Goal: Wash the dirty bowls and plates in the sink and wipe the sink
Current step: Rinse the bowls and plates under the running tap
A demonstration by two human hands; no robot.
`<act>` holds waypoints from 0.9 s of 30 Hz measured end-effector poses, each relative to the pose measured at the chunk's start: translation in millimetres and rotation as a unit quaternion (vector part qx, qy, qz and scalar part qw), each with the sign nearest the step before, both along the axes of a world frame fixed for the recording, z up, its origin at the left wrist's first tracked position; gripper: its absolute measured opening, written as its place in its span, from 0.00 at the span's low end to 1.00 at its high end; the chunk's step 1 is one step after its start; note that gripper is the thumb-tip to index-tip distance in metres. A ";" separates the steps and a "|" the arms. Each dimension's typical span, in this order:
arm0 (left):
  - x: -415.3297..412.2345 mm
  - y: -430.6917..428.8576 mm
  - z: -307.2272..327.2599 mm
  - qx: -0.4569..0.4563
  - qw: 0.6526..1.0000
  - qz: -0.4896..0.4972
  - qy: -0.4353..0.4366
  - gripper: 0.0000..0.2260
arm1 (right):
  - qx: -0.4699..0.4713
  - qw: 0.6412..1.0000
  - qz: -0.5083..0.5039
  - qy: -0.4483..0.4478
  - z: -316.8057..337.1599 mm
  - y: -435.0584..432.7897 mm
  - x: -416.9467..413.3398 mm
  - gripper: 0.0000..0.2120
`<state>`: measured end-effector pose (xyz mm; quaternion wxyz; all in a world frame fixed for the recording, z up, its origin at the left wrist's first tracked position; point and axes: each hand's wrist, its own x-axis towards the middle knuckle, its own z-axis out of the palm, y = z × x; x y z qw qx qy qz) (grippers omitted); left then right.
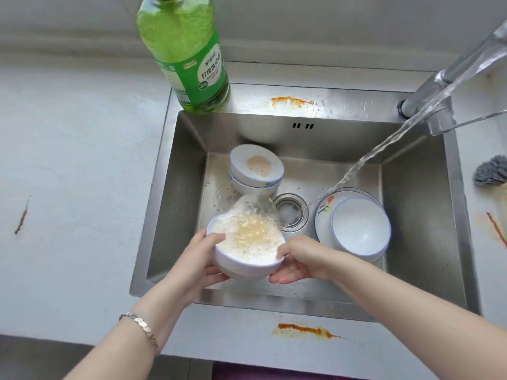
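Both hands are clamped on a foamy bowl [238, 264] tilted over the sink [175, 193], the left hand [197, 259] and right hand [299, 261] each with a thumb on the rim. Suds spill from its far edge. Two stacked bowls [256, 167] sit behind it. The tap [428, 97] runs onto a plate [322, 215] on the right.

A: What is the sink [178, 204] made of?
B: Brushed steel with a dull sheen, wet and spotted along its 12 o'clock rim. The faucet [428, 91] at 2 o'clock is brighter, polished metal.
A: And the foamy bowl [238, 266]?
B: Glazed white ceramic, glossy, like the empty bowl [359, 229] at 3 o'clock.
A: The bottle [189, 50] at 11 o'clock?
B: Clear green plastic, smooth, with a shiny label.
A: The surface [68, 160]?
B: Pale, matt, slightly rough. The grey scrubber [492, 171] at 3 o'clock looks soft and fibrous.
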<state>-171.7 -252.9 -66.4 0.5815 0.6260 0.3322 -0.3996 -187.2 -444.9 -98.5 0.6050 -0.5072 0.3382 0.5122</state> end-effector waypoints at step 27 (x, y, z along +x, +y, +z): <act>26.6 -113.5 76.8 0.048 0.943 -0.120 -0.308 0.21 | -0.276 0.742 0.364 -0.491 86.6 -96.9 -12.4 0.35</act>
